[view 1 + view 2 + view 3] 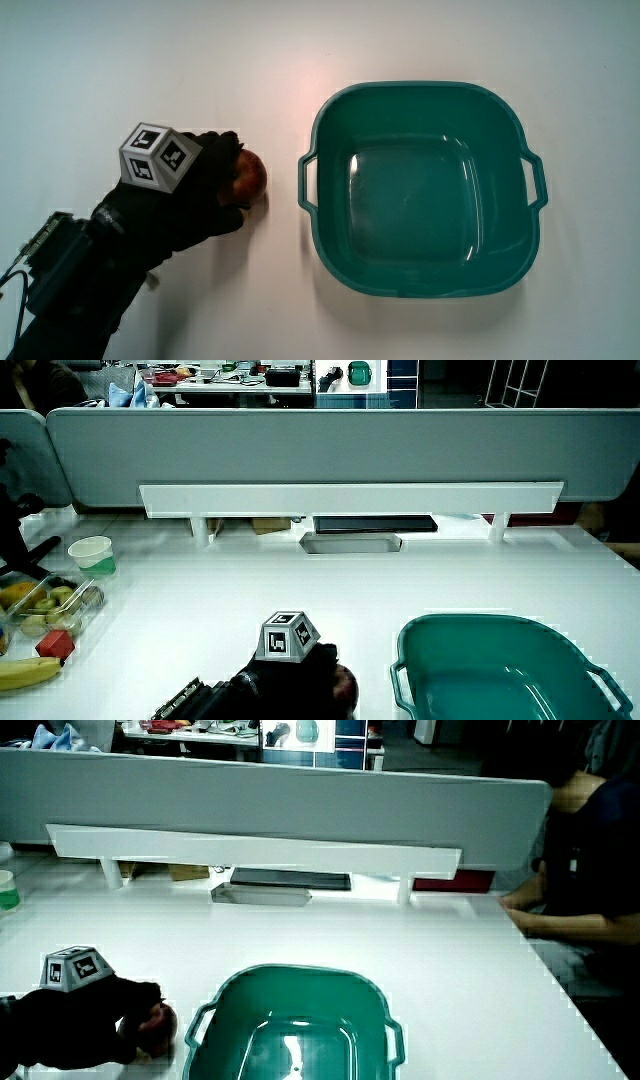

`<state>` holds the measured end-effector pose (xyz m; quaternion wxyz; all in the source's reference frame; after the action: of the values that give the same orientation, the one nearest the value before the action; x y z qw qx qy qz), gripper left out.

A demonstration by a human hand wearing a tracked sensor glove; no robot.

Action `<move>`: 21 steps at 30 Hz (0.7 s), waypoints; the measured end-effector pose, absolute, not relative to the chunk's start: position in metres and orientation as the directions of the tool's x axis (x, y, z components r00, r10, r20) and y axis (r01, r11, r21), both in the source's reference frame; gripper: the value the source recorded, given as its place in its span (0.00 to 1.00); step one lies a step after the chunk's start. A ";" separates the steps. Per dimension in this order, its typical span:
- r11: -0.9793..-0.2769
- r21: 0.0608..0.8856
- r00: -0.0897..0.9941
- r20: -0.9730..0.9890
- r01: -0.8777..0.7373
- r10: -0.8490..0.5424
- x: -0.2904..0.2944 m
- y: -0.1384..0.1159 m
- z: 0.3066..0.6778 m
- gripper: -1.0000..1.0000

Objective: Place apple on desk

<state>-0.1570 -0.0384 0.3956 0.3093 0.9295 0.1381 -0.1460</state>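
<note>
Black-gloved hand (190,185) around apple (250,176)

Wore a black glove on the hand (195,190); bore a small white cube (157,156) with black square markings on its back. Carried a dark boxy device (52,262) with thin cables at the forearm.

No legible text or labels
</note>
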 end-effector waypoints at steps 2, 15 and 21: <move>-0.771 0.535 0.918 -0.363 0.344 0.158 -0.159 -0.038 0.396 0.50; -0.765 0.563 0.924 -0.367 0.311 0.105 -0.167 -0.036 0.401 0.30; -0.747 0.601 0.933 -0.353 0.285 0.072 -0.168 -0.034 0.401 0.17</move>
<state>-0.1684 -0.0342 0.4009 0.3423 0.9215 0.0971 -0.1556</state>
